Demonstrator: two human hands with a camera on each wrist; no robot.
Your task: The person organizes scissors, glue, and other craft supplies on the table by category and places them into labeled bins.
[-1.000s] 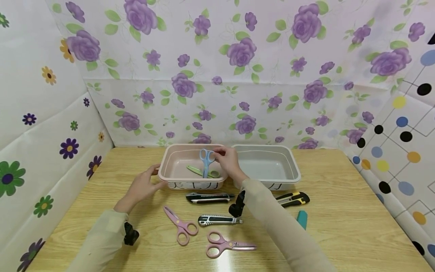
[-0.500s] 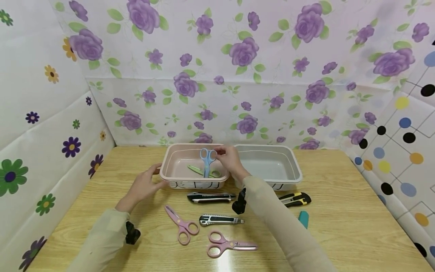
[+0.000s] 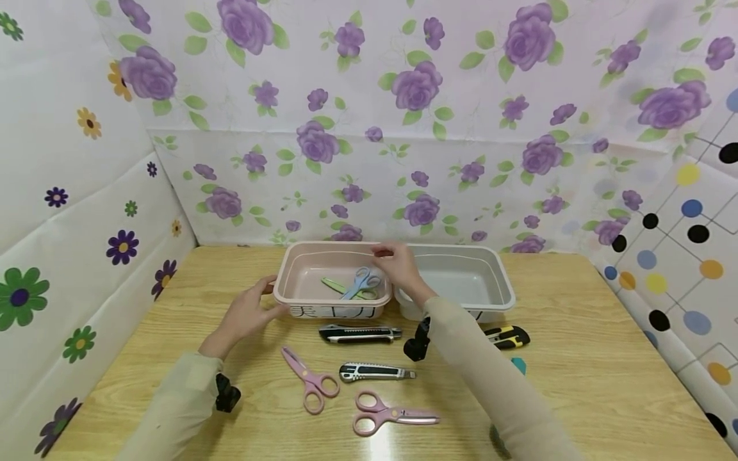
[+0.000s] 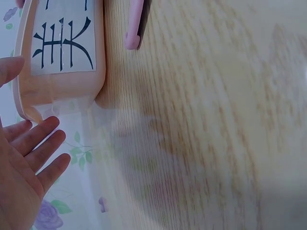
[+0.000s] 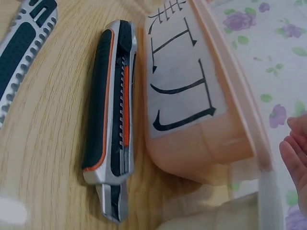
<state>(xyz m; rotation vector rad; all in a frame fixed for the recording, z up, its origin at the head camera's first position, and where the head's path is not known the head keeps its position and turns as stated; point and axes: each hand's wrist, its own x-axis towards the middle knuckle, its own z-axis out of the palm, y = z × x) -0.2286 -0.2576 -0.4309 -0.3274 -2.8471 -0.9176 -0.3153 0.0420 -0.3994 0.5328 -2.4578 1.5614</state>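
Inside the pink bin (image 3: pixel 311 301), blue scissors (image 3: pixel 351 292) lie across green scissors (image 3: pixel 331 285). My right hand (image 3: pixel 400 267) hovers over the bin's right rim, fingers loosely bent and holding nothing; part of it shows at the edge of the right wrist view. At the bin's left end is my left hand (image 3: pixel 246 315), its thumb by the front rim. The left wrist view shows that hand's fingers (image 4: pixel 41 136) spread and fairly straight beside the bin's corner. A black utility knife (image 5: pixel 98 110) lies in front of the bin.
A grey bin (image 3: pixel 467 306) stands right of the pink one. Nearer on the table are a silver utility knife (image 3: pixel 375 372), two pink scissors (image 3: pixel 309 378), and a black-and-yellow utility knife (image 3: pixel 510 337). A teal object (image 3: pixel 519 365) is partly covered by the right sleeve.
The blue scissors, earlier held upright by the right hand, now lie in the pink bin. The right hand has let go and moved slightly right. The left hand stays at the bin.
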